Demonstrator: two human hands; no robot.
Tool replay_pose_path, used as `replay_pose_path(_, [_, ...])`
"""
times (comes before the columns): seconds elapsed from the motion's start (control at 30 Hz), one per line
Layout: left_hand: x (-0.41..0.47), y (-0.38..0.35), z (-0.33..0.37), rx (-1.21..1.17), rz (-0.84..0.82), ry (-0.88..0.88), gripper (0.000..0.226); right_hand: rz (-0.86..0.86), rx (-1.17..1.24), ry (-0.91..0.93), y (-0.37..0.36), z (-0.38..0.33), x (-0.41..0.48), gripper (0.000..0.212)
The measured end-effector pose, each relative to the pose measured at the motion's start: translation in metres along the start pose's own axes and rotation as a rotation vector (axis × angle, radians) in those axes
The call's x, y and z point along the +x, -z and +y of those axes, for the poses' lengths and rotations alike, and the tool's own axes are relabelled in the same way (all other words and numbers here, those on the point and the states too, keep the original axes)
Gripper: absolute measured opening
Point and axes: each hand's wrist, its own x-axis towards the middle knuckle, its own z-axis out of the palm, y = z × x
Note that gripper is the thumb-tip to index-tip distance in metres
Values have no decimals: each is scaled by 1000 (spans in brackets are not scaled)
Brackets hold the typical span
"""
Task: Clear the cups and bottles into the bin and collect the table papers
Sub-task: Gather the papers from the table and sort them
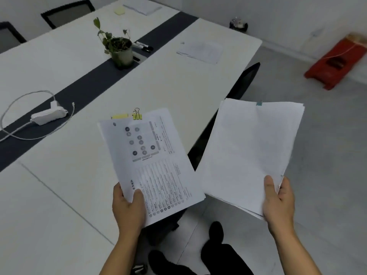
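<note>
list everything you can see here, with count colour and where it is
table: 1, white with dark centre strip, left
printed paper stack: 1, white, yellow binder clip, in left hand
blank paper stack: 1, white, teal clip, in right hand
loose papers: 2 lots, white, table's right side and far end
sticky notes: 1 pad, yellow, far end
potted plant: 1, green, centre strip
markers: a few, black, beside plant
power strip: 1, white, cabled, left
chairs: 3, black, two far left, one right edge
bin: 1, dark, far wall
stool: 1, red, floor right
shoes: 2, black, bottom
left hand: grips printed stack
right hand: grips blank stack
</note>
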Motion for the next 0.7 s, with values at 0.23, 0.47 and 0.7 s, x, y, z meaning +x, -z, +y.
replay_pose_path(0.23, [-11, -130, 62, 48, -93, -152, 33, 149, 145, -54, 72, 17, 84, 15])
replay_pose_path(0.47, [-51, -290, 110, 27, -51, -172, 29, 126, 167, -68, 153, 25, 237, 15])
replay_pose_path(0.7, [-53, -407, 182, -14, -11, -210, 24, 127, 139, -2, 199, -15, 378, 15])
